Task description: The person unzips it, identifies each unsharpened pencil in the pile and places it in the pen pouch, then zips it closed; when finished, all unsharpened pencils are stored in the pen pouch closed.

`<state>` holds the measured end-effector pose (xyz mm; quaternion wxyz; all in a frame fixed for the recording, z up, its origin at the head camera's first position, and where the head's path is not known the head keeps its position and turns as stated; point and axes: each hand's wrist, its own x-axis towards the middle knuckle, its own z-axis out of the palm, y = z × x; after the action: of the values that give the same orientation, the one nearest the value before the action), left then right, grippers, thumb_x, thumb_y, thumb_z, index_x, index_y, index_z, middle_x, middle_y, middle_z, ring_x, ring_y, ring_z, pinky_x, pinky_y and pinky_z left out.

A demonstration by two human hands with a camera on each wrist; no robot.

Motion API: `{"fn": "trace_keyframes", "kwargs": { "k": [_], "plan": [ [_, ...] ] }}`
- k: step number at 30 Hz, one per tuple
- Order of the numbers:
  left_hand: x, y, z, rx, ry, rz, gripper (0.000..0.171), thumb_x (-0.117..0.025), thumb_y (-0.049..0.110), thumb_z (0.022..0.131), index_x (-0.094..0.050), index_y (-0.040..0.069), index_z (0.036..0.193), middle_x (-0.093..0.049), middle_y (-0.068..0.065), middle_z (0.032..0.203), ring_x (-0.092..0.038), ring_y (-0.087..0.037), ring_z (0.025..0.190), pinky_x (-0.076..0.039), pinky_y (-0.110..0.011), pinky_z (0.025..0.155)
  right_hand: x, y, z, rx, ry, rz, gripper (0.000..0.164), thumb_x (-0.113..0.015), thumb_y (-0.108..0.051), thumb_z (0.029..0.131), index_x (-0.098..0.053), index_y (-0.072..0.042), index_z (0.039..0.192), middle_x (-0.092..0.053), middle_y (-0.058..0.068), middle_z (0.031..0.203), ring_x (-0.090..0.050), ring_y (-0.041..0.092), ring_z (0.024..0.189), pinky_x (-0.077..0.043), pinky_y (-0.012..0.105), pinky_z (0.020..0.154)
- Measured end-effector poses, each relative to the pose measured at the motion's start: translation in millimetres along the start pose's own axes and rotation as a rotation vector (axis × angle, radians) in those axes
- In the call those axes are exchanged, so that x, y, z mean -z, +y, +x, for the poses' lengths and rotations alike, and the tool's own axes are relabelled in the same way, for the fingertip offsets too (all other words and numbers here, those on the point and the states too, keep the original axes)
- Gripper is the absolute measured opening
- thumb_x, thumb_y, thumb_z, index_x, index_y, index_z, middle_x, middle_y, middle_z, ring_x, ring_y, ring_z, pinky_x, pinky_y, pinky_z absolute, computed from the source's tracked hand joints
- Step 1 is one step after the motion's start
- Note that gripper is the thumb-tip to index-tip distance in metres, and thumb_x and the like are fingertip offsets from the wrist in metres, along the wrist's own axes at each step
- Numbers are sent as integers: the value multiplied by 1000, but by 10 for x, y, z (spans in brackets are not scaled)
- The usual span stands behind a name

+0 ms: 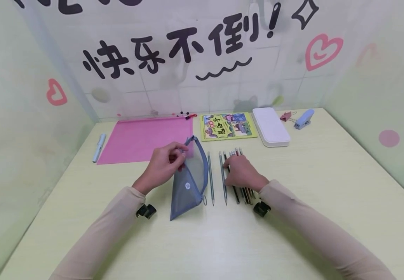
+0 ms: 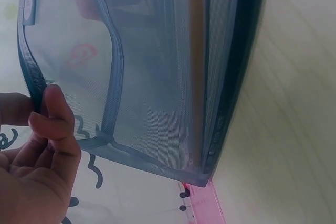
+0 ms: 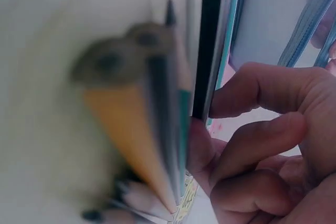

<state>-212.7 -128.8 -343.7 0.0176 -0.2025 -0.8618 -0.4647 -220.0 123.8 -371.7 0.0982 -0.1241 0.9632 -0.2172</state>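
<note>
My left hand [image 1: 163, 163] pinches the rim of a blue-grey mesh zip pouch [image 1: 186, 198], holding its mouth apart. A long brown stick shows through the mesh in the left wrist view. To the pouch's right, two blue-grey pencils lie side by side, one pencil [image 1: 211, 179] close to it. My right hand [image 1: 242, 171] bends over a group of pencils [image 1: 246, 194] and partly hides them. In the right wrist view its thumb and finger pinch a black pencil [image 3: 208, 45]; an orange pencil [image 3: 126, 129] and others lie beside it, blurred.
Behind the pouch lies a pink zip folder [image 1: 139, 140], with a light blue pen [image 1: 99, 147] at its left. Along the back stand a yellow picture booklet [image 1: 228, 126], a white case [image 1: 272, 126], a reddish clip [image 1: 286, 116] and a blue stapler [image 1: 304, 119].
</note>
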Motion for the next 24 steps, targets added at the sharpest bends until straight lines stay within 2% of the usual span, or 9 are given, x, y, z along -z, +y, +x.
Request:
{"fn": "trace_keyframes", "kwargs": {
  "k": [5,9,10,13,16,19,24],
  "plan": [
    [-9,-12,-7,7,-11,4,22,-54,12,100,-64,4,119,-70,-8,80,-65,-18,67,-61,-41,68,1,10,-20,-13,-29,14,55,-78,-5,68,-69,2,122,-67,19,129,-60,19,77,-49,24,62],
    [-26,-7,6,-6,-18,11,22,-54,12,101,-63,4,119,-69,-7,79,-64,-17,66,-61,-39,69,47,27,-93,0,-33,39,55,-77,-5,69,-70,-3,123,-66,18,131,-53,15,64,-43,23,57],
    [-29,-3,11,-10,-20,13,22,-54,12,101,-63,4,119,-69,-7,78,-64,-17,66,-61,-38,69,71,27,-112,4,-29,46,55,-77,-5,69,-69,-4,124,-69,18,124,-50,15,61,-42,23,56],
    [-29,12,17,-19,-21,21,22,-54,12,101,-64,5,119,-69,-7,78,-64,-17,66,-59,-29,67,149,11,-160,10,-13,95,56,-77,-5,71,-68,-6,126,-72,13,90,-46,12,54,-39,23,52],
    [-28,21,14,-15,-22,20,22,-54,12,101,-64,5,119,-69,-7,79,-64,-17,67,-58,-27,66,225,-17,-195,28,2,163,58,-76,-5,72,-66,-6,129,-61,3,62,-48,12,51,-39,24,49],
    [-31,21,9,-8,-20,18,22,-54,12,101,-64,5,119,-69,-7,79,-64,-17,66,-58,-27,65,271,-39,-221,69,26,226,58,-74,-4,74,-65,-6,132,-66,1,62,-54,12,52,-41,24,51],
    [-40,15,14,-31,-21,17,25,-55,11,100,-63,1,121,-69,-6,77,-64,-16,65,-57,-26,64,284,-68,-235,135,109,353,59,-71,-3,75,-64,-12,133,-72,4,70,-58,13,57,-42,26,54]
  ]
}}
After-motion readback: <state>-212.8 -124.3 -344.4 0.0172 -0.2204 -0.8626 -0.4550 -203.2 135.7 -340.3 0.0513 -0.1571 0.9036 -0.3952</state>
